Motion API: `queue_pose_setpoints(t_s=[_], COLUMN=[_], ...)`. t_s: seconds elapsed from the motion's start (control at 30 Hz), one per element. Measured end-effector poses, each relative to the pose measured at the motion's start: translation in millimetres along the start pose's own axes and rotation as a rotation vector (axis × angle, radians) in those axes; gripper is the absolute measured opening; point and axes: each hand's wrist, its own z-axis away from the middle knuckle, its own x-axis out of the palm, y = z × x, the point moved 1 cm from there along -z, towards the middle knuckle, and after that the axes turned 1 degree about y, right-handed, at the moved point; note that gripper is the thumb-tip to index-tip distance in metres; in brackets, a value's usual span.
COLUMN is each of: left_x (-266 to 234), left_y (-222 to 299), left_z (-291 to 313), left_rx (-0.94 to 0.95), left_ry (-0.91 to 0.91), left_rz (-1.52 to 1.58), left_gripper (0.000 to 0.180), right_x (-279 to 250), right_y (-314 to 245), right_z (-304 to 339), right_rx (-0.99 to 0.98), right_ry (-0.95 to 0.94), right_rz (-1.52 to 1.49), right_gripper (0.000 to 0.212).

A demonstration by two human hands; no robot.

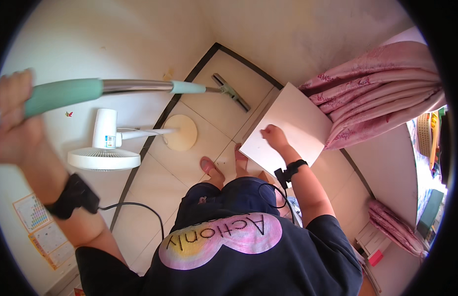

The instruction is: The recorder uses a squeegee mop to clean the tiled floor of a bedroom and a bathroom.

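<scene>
My left hand (17, 116), raised at the far left and slightly blurred, is wrapped round the green grip of a long-handled floor squeegee (135, 86). Its metal pole runs right to a narrow green-and-grey head (231, 92), which rests on the tiles near the room's corner. My right hand (275, 137) is closed in a loose fist over the top of a white box-shaped cabinet (300, 116), and nothing shows in its fingers. I cannot tell whether that hand touches the cabinet. Both wrists wear black straps with cables.
A white pedestal fan (105, 158) stands left of my feet, its round base (182, 133) on the tiled floor (189, 160). Pink curtains (382, 89) hang beside the cabinet at the right. Dark skirting (204, 59) edges the walls. A cable (140, 206) loops near my left side.
</scene>
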Motion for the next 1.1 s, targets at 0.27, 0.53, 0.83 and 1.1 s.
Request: queue_pose_setpoints(t_s=[0.27,0.53,0.83,1.1], left_x=[33,30,-38,-42], left_y=[-63,-20,64,104], left_z=[117,225,315,276], left_rx=[-0.120,-0.528,-0.681,-0.410], left_ry=[0.208,0.019,0.197,0.232], left_rz=[0.304,0.016,0.054,0.344], left_gripper=[0.022,0.031,0.016,0.027], right_x=[52,227,271,269], right_y=[-95,-118,-209,-211], right_z=[-43,-150,-6,16], right_rx=[-0.220,-0.460,0.429,0.950], right_ry=[-0.288,-0.467,-0.655,-0.648], right_rz=[-0.027,-0.752,-0.756,-1.177], right_gripper=[0.034,0.054,0.024,0.019])
